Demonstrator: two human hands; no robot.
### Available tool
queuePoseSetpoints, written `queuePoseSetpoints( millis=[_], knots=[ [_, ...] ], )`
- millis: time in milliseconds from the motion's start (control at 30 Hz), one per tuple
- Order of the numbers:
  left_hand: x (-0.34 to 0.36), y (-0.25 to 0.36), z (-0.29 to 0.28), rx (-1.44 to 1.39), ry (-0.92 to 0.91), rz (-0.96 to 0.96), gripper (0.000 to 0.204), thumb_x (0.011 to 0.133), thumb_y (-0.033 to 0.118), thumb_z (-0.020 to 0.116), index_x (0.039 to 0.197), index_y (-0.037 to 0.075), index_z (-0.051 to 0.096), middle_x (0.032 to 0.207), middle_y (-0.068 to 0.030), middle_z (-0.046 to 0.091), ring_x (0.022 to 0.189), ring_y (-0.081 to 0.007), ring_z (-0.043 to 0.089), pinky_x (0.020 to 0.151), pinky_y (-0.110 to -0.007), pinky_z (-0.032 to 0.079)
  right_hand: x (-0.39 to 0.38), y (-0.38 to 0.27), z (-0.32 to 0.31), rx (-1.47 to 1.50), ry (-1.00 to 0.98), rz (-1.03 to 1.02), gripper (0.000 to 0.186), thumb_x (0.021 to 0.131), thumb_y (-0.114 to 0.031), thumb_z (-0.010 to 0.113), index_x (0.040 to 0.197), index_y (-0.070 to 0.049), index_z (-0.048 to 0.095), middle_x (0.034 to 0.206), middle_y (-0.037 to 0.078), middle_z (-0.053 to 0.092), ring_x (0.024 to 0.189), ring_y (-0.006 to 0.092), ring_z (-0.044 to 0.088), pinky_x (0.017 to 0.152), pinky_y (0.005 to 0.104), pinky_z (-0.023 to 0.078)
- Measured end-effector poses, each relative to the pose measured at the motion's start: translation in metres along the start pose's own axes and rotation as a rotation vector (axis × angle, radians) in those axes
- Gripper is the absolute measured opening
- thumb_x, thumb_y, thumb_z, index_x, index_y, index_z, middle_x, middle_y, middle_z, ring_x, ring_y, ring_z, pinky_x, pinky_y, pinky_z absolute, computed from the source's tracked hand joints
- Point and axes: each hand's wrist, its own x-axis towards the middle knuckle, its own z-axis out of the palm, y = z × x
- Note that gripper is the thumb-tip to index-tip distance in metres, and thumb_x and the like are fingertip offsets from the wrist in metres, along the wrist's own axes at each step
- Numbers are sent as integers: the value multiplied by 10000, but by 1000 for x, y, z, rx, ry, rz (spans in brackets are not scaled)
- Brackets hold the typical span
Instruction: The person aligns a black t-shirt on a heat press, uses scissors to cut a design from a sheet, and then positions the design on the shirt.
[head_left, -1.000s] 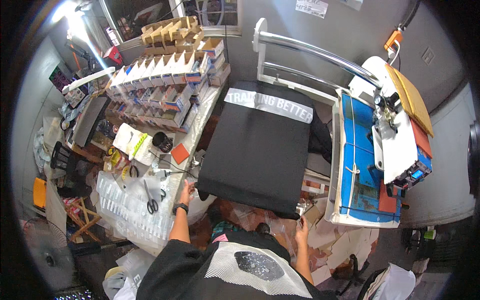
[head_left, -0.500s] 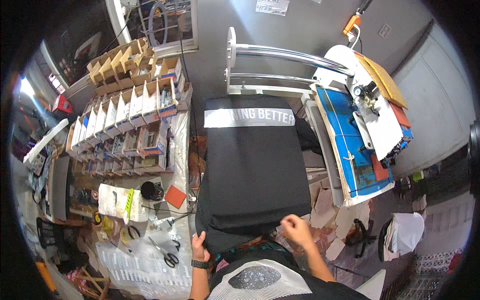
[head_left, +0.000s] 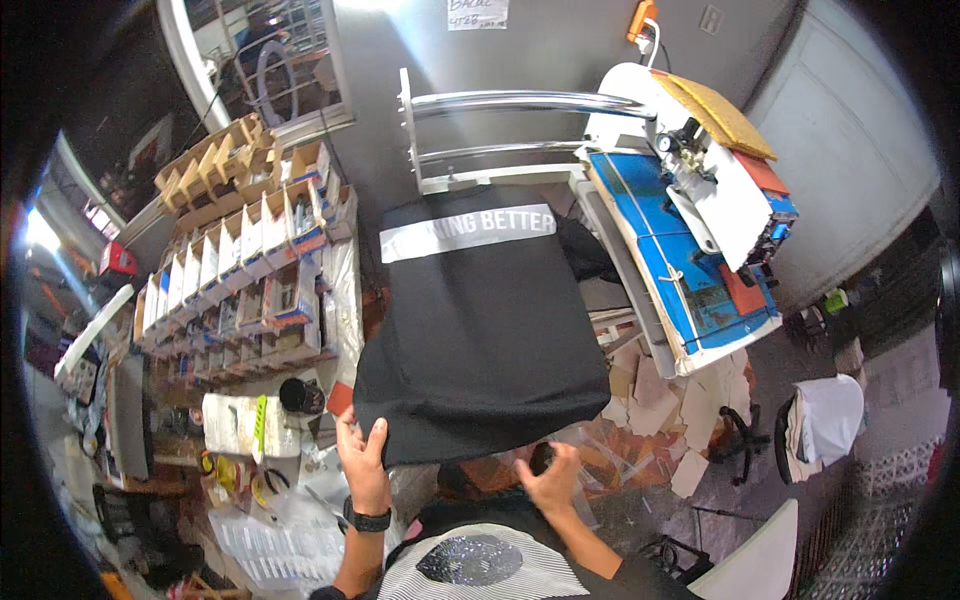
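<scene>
Black cloth lies before the hands, the right now less curled.

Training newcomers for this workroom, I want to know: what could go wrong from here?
The near part of the black fabric is rippled, so a tug from the left hand at its near-left corner might drag it askew. The pale strip across the fabric's far end could shift or crease if the fabric slides. Flat paper-like scraps lie loose on the floor to the right and could slip underfoot.
</scene>
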Motion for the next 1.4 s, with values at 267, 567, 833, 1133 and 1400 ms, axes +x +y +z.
queuePoseSetpoints(
  millis=[267,567,833,1133,1400],
  knots=[
    [20,72,106,12,-46,451,184,914,5,644,1097,0,646,988,-54,660,880,-86,586,805,-230,470,143,-52,9,34,263,-33,657,641,-16,672,1278,-65,520,1171,145,515,1111,351,518,911,459,407],
    [3,250,215,-322,-28,976,171,936,129,646,1061,23,693,895,-38,664,802,-134,638,704,-266,535,218,49,-179,260,425,-154,356,769,-83,666,1103,12,588,1016,157,560,998,346,564,881,421,453],
    [-95,396,237,438,-418,1715,444,949,241,630,1307,2,521,1312,-112,570,1281,-246,503,1146,-409,338,312,99,-412,365,719,-484,222,889,-144,610,1022,30,650,996,99,657,933,233,614,878,413,475],
    [-168,488,103,827,135,1406,348,939,298,653,1176,43,649,956,-33,685,781,-81,592,714,-218,460,385,94,-599,1090,545,-293,613,913,-371,641,1362,21,499,1366,163,533,1234,260,519,1131,403,315],
    [-179,335,3,343,-61,930,186,929,246,674,969,82,595,865,46,523,791,-69,503,712,-227,411,296,107,-573,1024,383,-174,512,913,-405,663,1229,-7,603,1194,77,630,1102,175,575,997,333,415]
  ],
)
